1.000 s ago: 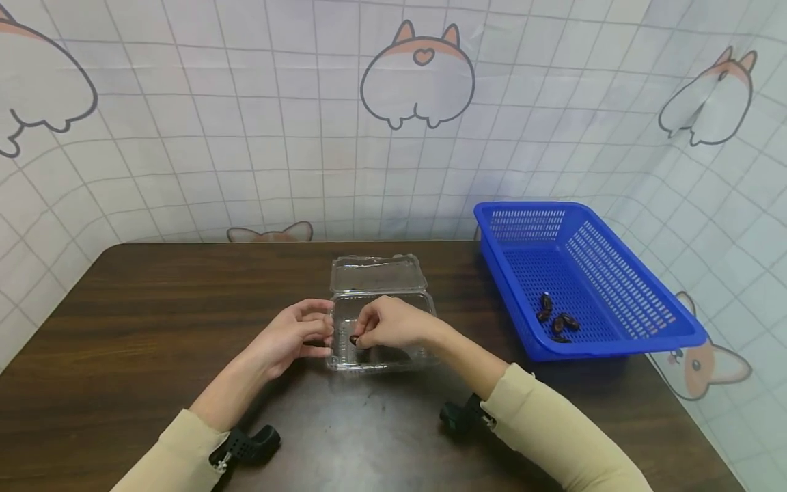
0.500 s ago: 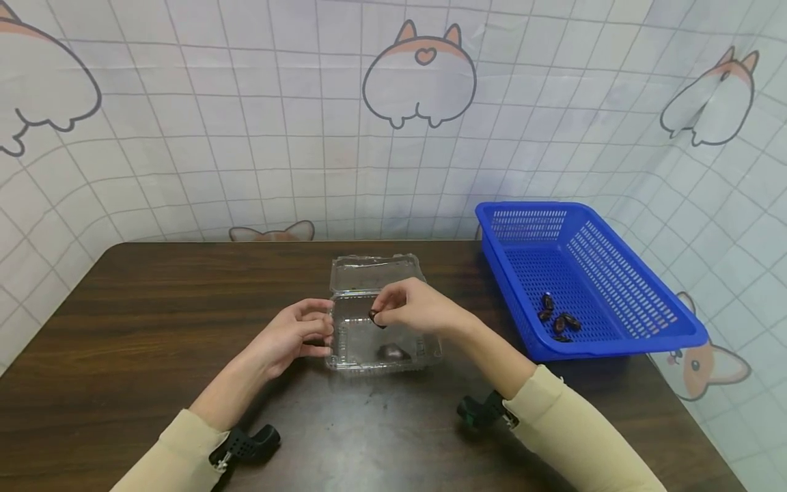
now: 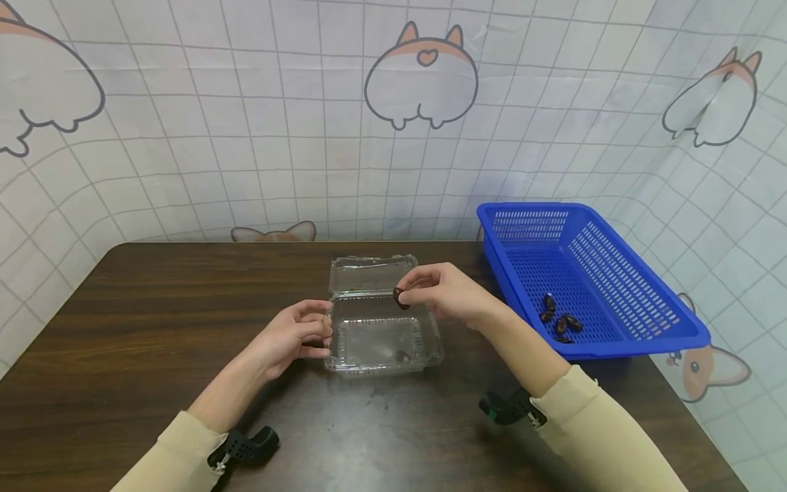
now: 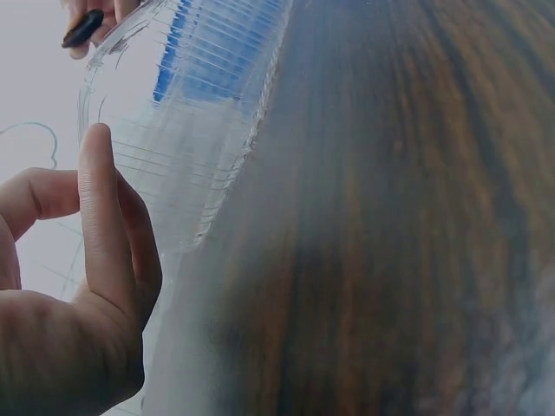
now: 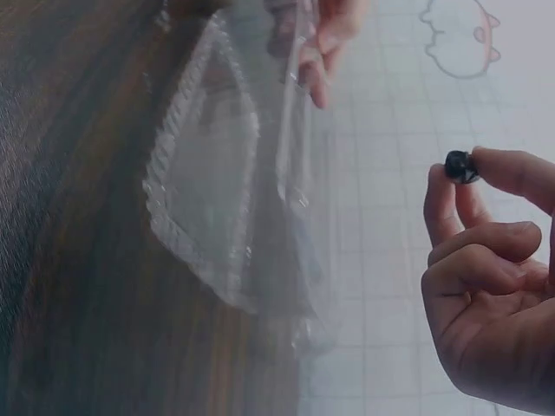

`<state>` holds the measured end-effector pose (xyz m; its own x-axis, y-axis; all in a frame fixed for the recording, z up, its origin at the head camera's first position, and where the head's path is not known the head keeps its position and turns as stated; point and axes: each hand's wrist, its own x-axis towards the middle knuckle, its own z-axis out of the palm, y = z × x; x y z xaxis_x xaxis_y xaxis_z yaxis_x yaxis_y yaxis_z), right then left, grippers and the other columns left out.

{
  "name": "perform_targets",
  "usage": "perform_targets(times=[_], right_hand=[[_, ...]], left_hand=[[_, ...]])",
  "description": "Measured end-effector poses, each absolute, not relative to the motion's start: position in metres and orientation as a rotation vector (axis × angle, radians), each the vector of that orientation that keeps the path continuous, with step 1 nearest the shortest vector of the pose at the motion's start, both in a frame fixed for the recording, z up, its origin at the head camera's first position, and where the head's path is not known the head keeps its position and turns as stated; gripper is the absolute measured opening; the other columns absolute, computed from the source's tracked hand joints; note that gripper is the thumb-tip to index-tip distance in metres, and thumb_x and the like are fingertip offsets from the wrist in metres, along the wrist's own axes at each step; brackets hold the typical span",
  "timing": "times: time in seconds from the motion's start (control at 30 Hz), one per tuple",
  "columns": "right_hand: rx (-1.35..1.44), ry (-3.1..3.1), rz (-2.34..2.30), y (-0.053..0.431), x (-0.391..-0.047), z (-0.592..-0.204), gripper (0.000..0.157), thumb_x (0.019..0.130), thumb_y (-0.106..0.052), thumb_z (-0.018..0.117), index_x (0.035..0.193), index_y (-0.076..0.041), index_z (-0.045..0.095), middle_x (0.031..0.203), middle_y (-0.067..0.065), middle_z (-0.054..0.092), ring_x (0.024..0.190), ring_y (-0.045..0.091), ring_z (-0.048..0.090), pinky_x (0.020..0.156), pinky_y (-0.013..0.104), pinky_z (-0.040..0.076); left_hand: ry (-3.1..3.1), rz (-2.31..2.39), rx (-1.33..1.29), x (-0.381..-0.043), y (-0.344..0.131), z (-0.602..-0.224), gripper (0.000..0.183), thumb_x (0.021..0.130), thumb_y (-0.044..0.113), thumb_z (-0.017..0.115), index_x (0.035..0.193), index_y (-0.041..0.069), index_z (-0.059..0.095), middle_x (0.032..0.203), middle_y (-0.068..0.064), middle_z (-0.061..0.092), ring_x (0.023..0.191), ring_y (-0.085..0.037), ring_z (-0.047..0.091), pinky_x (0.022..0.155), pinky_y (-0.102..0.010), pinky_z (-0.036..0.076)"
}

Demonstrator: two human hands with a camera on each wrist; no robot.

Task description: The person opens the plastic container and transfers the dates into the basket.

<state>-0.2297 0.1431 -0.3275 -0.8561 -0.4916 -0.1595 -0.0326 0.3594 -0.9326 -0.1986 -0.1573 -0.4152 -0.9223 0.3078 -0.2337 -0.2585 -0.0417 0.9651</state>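
A clear plastic clamshell box stands on the table with its lid flipped back. My left hand touches the box's left wall with its fingertips; in the left wrist view the fingers lie against the outside of that wall. My right hand pinches a small glossy dark oval piece, date-like, between thumb and fingertips above the box's back right part. In the right wrist view the same dark piece sits at the fingertips, apart from the box.
To the right stands a blue perforated basket. Several similar dark pieces lie at its near left. The brown wooden table reaches back to a white gridded cloth with animal drawings.
My right hand has lifted the dark piece up from inside the box and moved it right and back. The left hand has stayed at the box's left wall.
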Motion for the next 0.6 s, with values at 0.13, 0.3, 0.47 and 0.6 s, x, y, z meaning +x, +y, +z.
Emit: perform_targets(times=[0.13, 0.3, 0.47, 0.6], right_hand=[[-0.439, 2.166, -1.580, 0.153, -0.230, -0.321, 0.023, 0.095, -0.015, 0.073, 0.114, -0.004, 0.069, 0.091, 0.005, 0.065, 0.051, 0.011, 0.026, 0.049, 0.027, 0.025], [-0.428, 2.134, -1.633, 0.163, -0.230, -0.317, 0.025, 0.097, -0.013, 0.071, 0.118, -0.001, 0.066, 0.083, 0.004, 0.058, 0.050, 0.011, 0.023, 0.050, 0.030, 0.021], [-0.386, 2.159, -1.639, 0.174, -0.228, -0.314, 0.029, 0.096, -0.014, 0.072, 0.120, 0.000, 0.065, 0.069, -0.001, 0.048, 0.050, 0.011, 0.022, 0.052, 0.032, 0.018], [-0.362, 2.180, -1.645, 0.185, -0.226, -0.312, 0.031, 0.096, -0.015, 0.073, 0.120, 0.002, 0.064, 0.066, -0.003, 0.041, 0.051, 0.010, 0.024, 0.051, 0.031, 0.019]], left_hand=[[1.858, 2.024, 0.051, -0.198, -0.158, -0.415, 0.060, 0.091, -0.003, 0.059, 0.147, -0.005, 0.038, 0.103, -0.009, 0.057, 0.083, -0.019, 0.062, 0.071, -0.032, 0.062], [1.856, 2.027, 0.061, -0.195, -0.160, -0.412, 0.060, 0.092, -0.002, 0.059, 0.147, -0.005, 0.037, 0.101, -0.009, 0.057, 0.083, -0.019, 0.062, 0.071, -0.032, 0.062], [1.859, 2.021, 0.064, -0.195, -0.162, -0.413, 0.059, 0.092, -0.002, 0.059, 0.147, -0.005, 0.037, 0.104, -0.011, 0.057, 0.083, -0.019, 0.062, 0.072, -0.031, 0.062], [1.860, 2.023, 0.040, -0.195, -0.163, -0.414, 0.058, 0.091, -0.003, 0.060, 0.146, -0.004, 0.039, 0.104, -0.011, 0.057, 0.083, -0.019, 0.063, 0.071, -0.032, 0.062]])
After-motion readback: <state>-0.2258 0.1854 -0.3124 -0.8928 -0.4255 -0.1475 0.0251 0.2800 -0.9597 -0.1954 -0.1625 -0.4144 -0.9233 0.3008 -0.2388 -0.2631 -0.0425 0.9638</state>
